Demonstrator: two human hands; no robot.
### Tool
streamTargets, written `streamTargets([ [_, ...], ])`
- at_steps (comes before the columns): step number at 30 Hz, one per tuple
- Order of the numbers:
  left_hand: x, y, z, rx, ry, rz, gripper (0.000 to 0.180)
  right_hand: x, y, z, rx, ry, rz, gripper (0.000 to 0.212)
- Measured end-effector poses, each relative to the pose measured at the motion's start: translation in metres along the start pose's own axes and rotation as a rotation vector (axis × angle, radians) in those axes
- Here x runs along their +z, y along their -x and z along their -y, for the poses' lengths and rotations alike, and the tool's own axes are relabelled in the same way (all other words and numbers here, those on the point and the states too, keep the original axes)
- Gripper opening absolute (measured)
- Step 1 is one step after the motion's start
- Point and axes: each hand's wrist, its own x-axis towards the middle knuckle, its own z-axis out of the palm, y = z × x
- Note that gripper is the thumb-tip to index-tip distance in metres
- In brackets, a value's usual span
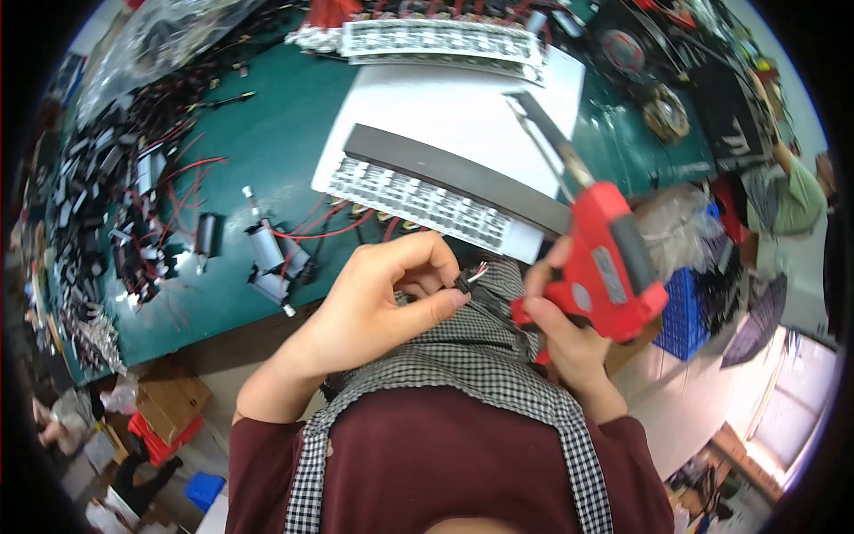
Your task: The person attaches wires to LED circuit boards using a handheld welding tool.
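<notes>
My left hand (382, 298) pinches a small black connector with short wires (469, 278) between thumb and forefinger, held over my lap. My right hand (569, 334) grips a red soldering gun (605, 258) by its handle, its long metal tip (543, 133) pointing up and away over the white sheet. The gun sits just right of the connector, a short gap apart. Both hands hover in front of the green table (267, 133), near its front edge.
A white sheet (463, 107) carries a dark bar (445, 173) and rows of small printed parts (418, 200). Small grey components with red wires (271, 254) lie left of it. A heap of black parts (98, 196) fills the left side. A blue crate (685, 311) stands at right, another person (792, 191) beyond.
</notes>
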Motion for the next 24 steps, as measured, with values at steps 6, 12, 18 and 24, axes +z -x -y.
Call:
streamTargets([
  [6, 0.029, -0.001, 0.014, 0.161, -0.274, -0.076, 0.018, 0.006, -0.002, -0.003, 0.011, -0.001, 0.101, 0.039],
  [12, 0.034, 0.004, 0.018, 0.063, -0.182, -0.085, 0.018, 0.008, -0.001, 0.003, 0.052, 0.038, 0.11, 0.039],
  [18, 0.035, 0.006, 0.022, 0.112, -0.127, -0.062, 0.019, 0.007, 0.003, -0.001, 0.058, -0.006, 0.134, 0.039],
  [24, 0.032, 0.009, 0.028, 0.107, -0.16, -0.072, 0.017, 0.008, 0.004, -0.012, 0.049, 0.015, 0.081, 0.038],
])
